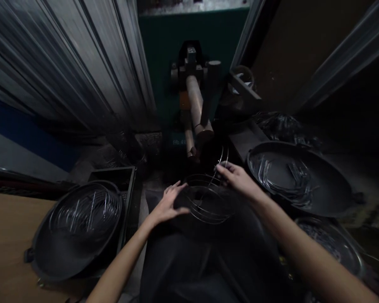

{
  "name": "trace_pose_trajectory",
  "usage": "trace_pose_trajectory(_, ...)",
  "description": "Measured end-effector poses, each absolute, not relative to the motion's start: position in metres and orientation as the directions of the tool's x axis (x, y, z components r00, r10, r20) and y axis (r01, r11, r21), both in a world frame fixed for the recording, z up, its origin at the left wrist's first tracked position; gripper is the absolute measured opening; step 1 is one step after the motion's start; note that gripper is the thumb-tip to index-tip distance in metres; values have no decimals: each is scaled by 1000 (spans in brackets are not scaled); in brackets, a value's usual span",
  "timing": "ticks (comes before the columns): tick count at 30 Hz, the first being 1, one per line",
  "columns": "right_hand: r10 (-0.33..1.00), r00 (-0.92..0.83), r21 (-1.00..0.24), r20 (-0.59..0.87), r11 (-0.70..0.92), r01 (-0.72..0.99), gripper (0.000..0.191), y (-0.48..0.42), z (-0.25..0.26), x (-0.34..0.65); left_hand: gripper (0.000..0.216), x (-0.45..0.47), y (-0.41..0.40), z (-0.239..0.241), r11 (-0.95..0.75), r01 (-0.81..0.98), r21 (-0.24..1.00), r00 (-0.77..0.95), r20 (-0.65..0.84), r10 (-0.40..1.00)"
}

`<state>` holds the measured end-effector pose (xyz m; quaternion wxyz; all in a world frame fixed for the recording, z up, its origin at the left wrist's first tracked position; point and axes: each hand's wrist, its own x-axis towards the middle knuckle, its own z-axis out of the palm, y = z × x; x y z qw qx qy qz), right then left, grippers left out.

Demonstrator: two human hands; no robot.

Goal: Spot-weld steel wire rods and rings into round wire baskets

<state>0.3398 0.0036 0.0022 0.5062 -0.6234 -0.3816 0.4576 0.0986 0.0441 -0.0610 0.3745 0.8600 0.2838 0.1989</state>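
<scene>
Several thin metal wire rings (203,220) lie over the dark cloth on my lap. Just left of them is my left hand (169,204), thumb and fingers spread, with nothing in its grasp. On the right, my right hand (235,176) pinches a thin bent wire piece (222,156) between thumb and fingertips, above the rings' far edge. Two curved strands of it rise past the fingers. In the dim light I cannot tell whether this piece is joined to a ring.
Ahead stands a green machine (161,54) with thick metal arms (196,101) reaching toward me. A black pan (72,256) at left contains wire rings (88,206). At right, another pan (331,181) holds bent wires (268,174), with a bowl of small parts (328,242) below.
</scene>
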Motion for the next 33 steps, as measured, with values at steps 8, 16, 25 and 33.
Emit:
trace_pose_trajectory(8, 981, -174, -739, 89, 182, 649, 27, -76, -35, 273, 36, 160, 2, 1, -73, 195, 978, 604, -61, 794)
trace_pose_trajectory(16, 951, -19, -586, 308, 205, 784, 42, -88, 39, 405, 33, 122, -4, 44, -405, 198, 893, 724, 145, 674)
trace_pose_trajectory(25, 948, -152, -883, -279, -191, 429, 45, -119, 82, 380, 32, 108, -1, 80, -309, 189, 932, 697, 94, 711)
trace_pose_trajectory(33, 949, 97, -740, -299, -294, 605, 38, -141, -3, 378, 36, 128, -26, -15, -322, 383, 866, 637, 5, 771)
